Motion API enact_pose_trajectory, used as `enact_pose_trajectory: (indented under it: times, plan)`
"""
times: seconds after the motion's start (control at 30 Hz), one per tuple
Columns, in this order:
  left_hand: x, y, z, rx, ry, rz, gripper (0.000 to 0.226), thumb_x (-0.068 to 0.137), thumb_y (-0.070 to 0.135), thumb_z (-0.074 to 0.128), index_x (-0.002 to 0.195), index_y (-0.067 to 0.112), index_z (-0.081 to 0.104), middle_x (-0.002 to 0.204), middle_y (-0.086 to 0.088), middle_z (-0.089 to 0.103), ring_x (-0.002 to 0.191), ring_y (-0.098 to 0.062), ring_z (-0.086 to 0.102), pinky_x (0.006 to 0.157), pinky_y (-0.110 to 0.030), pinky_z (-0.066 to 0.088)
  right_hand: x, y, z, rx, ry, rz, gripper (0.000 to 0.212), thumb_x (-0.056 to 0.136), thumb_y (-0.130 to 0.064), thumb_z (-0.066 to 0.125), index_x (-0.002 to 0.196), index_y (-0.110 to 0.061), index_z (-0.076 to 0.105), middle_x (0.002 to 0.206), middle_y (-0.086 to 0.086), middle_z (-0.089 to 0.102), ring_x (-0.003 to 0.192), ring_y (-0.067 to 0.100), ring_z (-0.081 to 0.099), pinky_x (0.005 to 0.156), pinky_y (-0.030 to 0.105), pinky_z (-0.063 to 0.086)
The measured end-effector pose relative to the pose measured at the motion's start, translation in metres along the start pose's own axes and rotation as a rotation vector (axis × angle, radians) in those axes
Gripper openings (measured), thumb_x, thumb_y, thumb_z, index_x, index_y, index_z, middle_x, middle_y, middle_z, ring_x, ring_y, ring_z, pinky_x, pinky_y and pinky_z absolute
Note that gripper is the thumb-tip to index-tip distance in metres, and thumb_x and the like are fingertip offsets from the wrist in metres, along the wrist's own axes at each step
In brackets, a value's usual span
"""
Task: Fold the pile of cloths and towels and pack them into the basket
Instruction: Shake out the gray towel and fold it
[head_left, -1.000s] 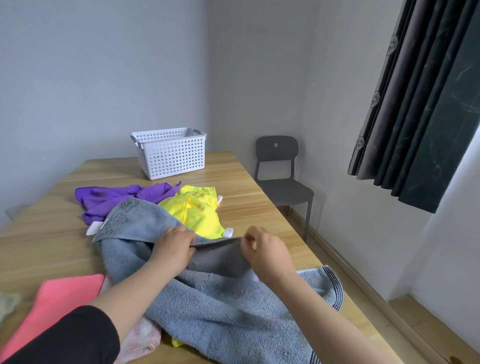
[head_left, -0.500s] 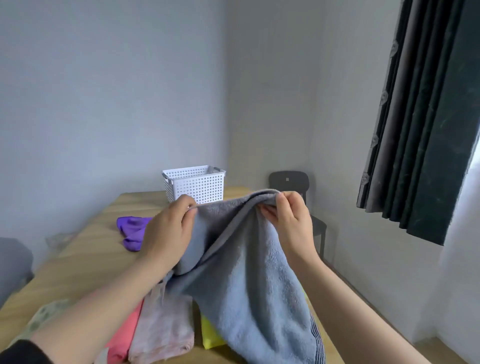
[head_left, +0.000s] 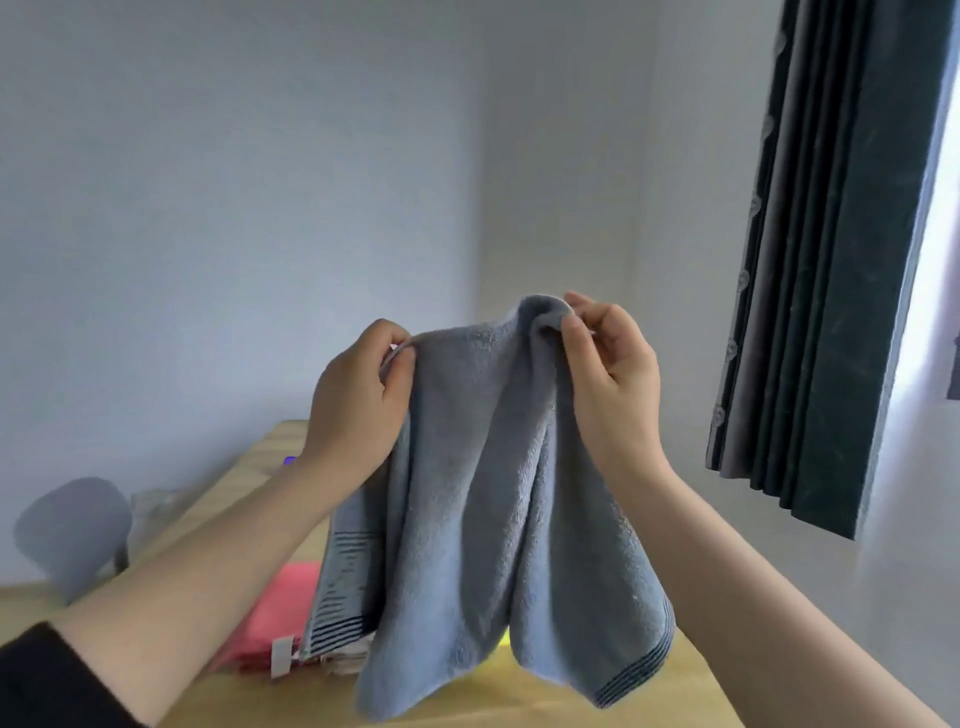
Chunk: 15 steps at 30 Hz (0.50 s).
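moved: hoisted the grey towel (head_left: 493, 493) way higher, it's dangling over the tabletop (head_left: 691, 675) now and the basket's out of view
left hand (head_left: 358, 395): fingers (head_left: 400, 358) pinching one top corner
right hand (head_left: 608, 384): pinching the other top edge, hands close together
towel: bunched, hanging above the pink cloth (head_left: 275, 618)
means: not folded yet, probably needs spreading first

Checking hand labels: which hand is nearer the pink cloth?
Left. Left hand grips the grey towel at its top, above the pink cloth; right hand pinches the towel farther right.
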<state>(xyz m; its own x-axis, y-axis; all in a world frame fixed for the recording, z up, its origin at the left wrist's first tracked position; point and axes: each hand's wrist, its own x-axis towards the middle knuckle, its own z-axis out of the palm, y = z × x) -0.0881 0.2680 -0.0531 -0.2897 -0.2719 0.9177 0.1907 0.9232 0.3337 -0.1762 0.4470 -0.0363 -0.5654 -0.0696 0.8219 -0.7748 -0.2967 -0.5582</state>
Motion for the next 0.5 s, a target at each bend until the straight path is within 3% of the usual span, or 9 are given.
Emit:
enact_pose_trajectory:
  times: [0.1,0.23,0.37,0.5]
  plan:
    - [0.002,0.009,-0.008,-0.013,0.02,0.01,0.013,0.096,0.02,0.047,0.085,0.015,0.052,0.058,0.003,0.048,0.058,-0.012,0.046,0.054,-0.02,0.033,0.001,-0.01,-0.003,-0.019,0.009,-0.049,0.01,0.095,-0.017,0.056,0.087,-0.018,0.06,0.117,-0.004,0.064,0.108,-0.003,0.059,0.092,0.016,0.044]
    - [-0.001,0.007,-0.005,-0.023,-0.009,-0.03,0.013,0.095,0.021,0.05,0.084,0.014,0.054,0.058,0.0,0.049,0.056,-0.015,0.044,0.056,-0.03,0.034,0.0,-0.002,-0.005,-0.093,0.011,-0.032,0.008,0.095,-0.019,0.056,0.094,-0.014,0.063,0.113,-0.009,0.064,0.095,-0.006,0.061,0.084,0.01,0.045]
    - [-0.009,-0.014,0.019,0.016,-0.075,-0.11,0.013,0.094,0.021,0.051,0.084,0.014,0.055,0.066,-0.001,0.057,0.066,-0.022,0.051,0.06,-0.033,0.036,-0.005,0.032,-0.007,-0.201,0.001,0.061,0.013,0.094,-0.022,0.056,0.099,-0.013,0.065,0.093,-0.017,0.065,0.089,0.004,0.062,0.082,0.017,0.047]
    - [-0.033,-0.052,0.061,0.089,-0.187,-0.218,0.009,0.092,0.019,0.054,0.084,0.016,0.055,0.062,0.004,0.051,0.066,-0.026,0.05,0.056,-0.031,0.027,-0.018,0.092,-0.015,-0.333,-0.065,0.27,0.014,0.094,-0.025,0.055,0.091,-0.014,0.064,0.082,-0.003,0.067,0.076,0.013,0.059,0.068,0.018,0.044]
